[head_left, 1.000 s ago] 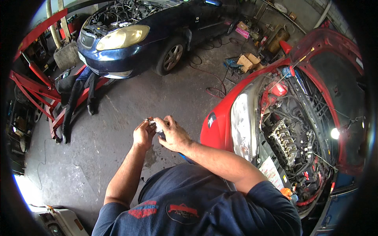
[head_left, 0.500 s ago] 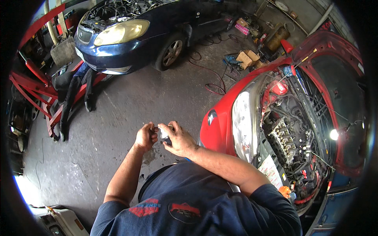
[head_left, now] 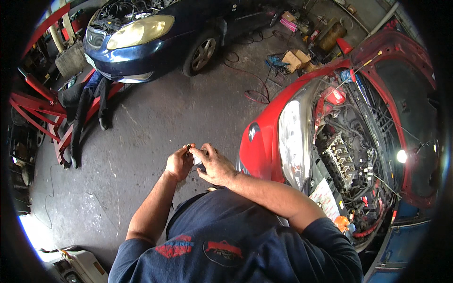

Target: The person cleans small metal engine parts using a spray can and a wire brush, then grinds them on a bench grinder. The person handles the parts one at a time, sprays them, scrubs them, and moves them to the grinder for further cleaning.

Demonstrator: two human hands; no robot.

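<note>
My right hand (head_left: 216,166) is closed around a white-and-dark, can-like thing (head_left: 197,161), mostly covered by the fingers. Just left of it, my left hand (head_left: 178,163) is closed with its fingertips pinched. A small dark thing (head_left: 188,147) shows at those fingertips, too small to name. Both hands are held close together in front of my body, above the grey floor. The right thumb and fingers nearly meet the left fingertips; whether they touch, I cannot tell.
To my right stands a red car (head_left: 264,141) with its hood up and engine (head_left: 340,158) exposed. A dark blue car (head_left: 155,56) is ahead. Beside a red lift frame (head_left: 47,106), a person's dark-clothed legs (head_left: 85,111) show. A hose (head_left: 250,73) and cardboard box (head_left: 293,61) lie beyond.
My left hand has shifted slightly right and its fingertips have risen toward the can-like thing in my right hand. The right hand keeps its hold. The view has tilted slightly.
</note>
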